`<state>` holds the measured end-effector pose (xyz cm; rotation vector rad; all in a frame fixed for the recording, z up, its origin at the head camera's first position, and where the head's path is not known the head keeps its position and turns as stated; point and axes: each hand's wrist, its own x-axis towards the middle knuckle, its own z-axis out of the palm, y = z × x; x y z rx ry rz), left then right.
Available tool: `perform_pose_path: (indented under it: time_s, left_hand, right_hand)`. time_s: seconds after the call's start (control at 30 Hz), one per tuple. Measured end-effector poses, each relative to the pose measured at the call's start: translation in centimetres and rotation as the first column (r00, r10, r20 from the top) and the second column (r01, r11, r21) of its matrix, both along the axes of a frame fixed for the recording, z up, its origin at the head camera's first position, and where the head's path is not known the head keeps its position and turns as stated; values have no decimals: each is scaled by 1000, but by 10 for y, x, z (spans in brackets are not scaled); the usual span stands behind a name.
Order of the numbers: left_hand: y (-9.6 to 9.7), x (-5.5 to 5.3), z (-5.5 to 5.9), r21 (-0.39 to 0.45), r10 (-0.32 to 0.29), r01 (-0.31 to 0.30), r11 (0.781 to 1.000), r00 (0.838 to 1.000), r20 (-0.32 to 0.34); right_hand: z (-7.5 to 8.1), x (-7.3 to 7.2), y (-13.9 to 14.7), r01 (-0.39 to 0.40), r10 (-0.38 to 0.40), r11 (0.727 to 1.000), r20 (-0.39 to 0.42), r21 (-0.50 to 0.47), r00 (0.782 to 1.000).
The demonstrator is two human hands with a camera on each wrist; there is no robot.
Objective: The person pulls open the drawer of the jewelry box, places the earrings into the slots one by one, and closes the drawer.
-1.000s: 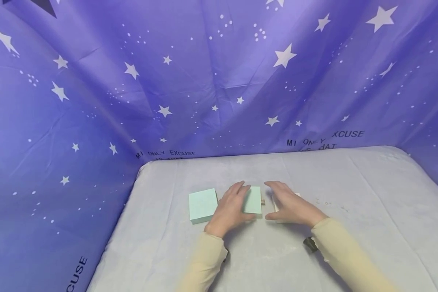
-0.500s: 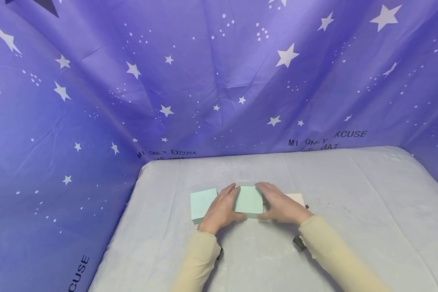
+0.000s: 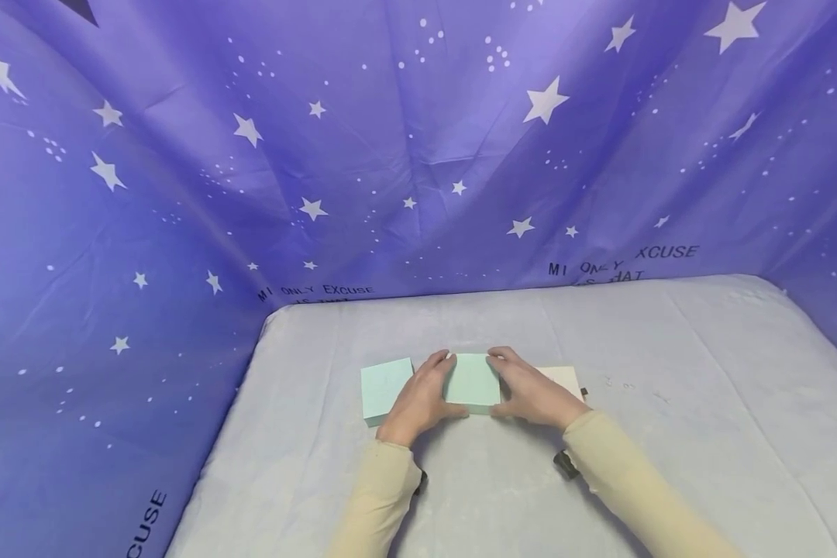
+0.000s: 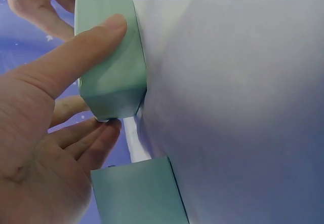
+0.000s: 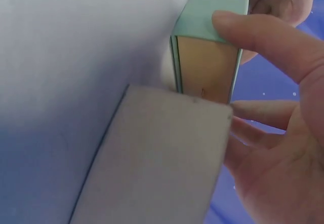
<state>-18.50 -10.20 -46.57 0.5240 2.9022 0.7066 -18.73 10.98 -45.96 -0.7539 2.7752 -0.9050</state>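
A mint-green box (image 3: 472, 380) lies between my two hands, at the middle of the row in the head view. My left hand (image 3: 421, 401) grips its left side, thumb on the near face and fingertips at the far side. From the right, my right hand (image 3: 535, 394) holds the same box in a like way. In the right wrist view, the box's right end shows a tan inner panel (image 5: 207, 64) framed by the green sleeve. To the left sits another mint-green box (image 3: 385, 387); a whitish box (image 3: 563, 377) is partly hidden behind my right hand.
A grey-white cloth (image 3: 495, 496) covers the table. Several small, thin items (image 3: 628, 385) lie right of the whitish box, too small to identify. A purple star-printed curtain (image 3: 390, 155) hangs behind and along the sides.
My right hand has moved left from beside the middle box onto its right side, uncovering part of the whitish box. The left hand has shifted slightly left, exposing more of the box top.
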Motion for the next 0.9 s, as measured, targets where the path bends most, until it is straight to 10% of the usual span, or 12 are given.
perform_pose_path:
  time_s: [0.9]
  left_hand:
    - [-2, 4, 6, 41, 3, -3, 999, 1000, -9]
  right_hand:
    - [2, 6, -6, -26, 28, 999, -63, 20, 998]
